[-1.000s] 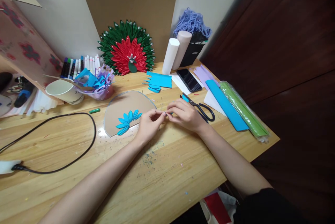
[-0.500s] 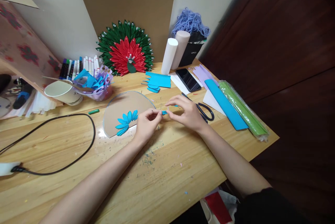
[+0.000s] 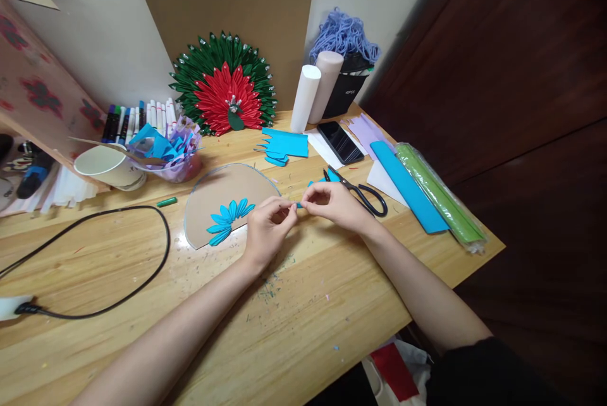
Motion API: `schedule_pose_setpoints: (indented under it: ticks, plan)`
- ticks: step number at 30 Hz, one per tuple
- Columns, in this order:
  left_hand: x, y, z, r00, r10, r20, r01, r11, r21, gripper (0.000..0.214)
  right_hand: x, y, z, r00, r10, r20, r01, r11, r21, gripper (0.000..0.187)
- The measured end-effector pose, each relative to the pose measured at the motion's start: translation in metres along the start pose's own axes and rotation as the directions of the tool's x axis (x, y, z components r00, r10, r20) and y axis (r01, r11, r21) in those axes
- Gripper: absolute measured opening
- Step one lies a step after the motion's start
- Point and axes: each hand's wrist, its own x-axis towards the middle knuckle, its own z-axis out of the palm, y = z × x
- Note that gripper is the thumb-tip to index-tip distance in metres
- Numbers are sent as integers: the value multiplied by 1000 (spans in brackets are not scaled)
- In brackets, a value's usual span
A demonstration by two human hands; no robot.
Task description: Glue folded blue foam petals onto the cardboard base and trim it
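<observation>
Wooden tabletop (image 3: pixel 332 324) stretches from its near edge (image 3: pixel 374 344) to both hands (image 3: pixel 265 232) (image 3: pixel 342 209), pinching a small blue piece (image 3: pixel 299 205)

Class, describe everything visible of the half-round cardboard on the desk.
The cardboard is flat, brown and roughly half-round, with a bluish line along its curved edge. Blue petals, apparently folded paper, fan out from its straight side. It lies on the wooden desk; the left hand partly hides that side; whether they touch is unclear.

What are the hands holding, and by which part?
The left hand and right hand pinch a small blue piece by its opposite ends.
</observation>
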Motion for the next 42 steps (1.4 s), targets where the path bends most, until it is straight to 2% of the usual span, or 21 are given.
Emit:
schedule_pose_setpoints:
  ticks: [3,9,16,23,28,30,34,37,42]
  plan:
    - [1,-1,0,1000,-12,-7,12,1000,4,15,0,1,-3,1000,0,0,0,1000,-22,10]
    - [4,-9,-1,985,-155,-77,147,985,-93,20,1,2,-13,995,22,-97,-31,995,-95,11]
    - [4,-4,0,990,-133,46,136,988,-73,22,-1,-3,-3,998,-58,-14,56,988,-147,9]
    - [4,-3,0,990,-142,-20,141,989,-43,22,-1,-1,-7,995,-93,-26,85,970,-229,4]
    - [5,-4,0,981,-187,-53,183,980,-75,24,1,2,-17,984,-121,-134,76,951,-298,6]
    - [5,-4,0,982,-184,-53,180,981,-76,24,1,2,-16,981,-150,-124,110,954,-278,7]
    - [5,-3,0,987,-157,-28,154,984,-86,23,-1,-3,-8,967,-256,-8,245,935,-256,6]
    - [5,-4,0,987,-159,-10,158,984,-80,26,-2,-5,-5,943,-331,-8,313,898,-309,3]
    - [7,-4,-2,962,-268,60,274,953,-131,41,-1,-5,-9,867,-497,32,460,775,-433,4]
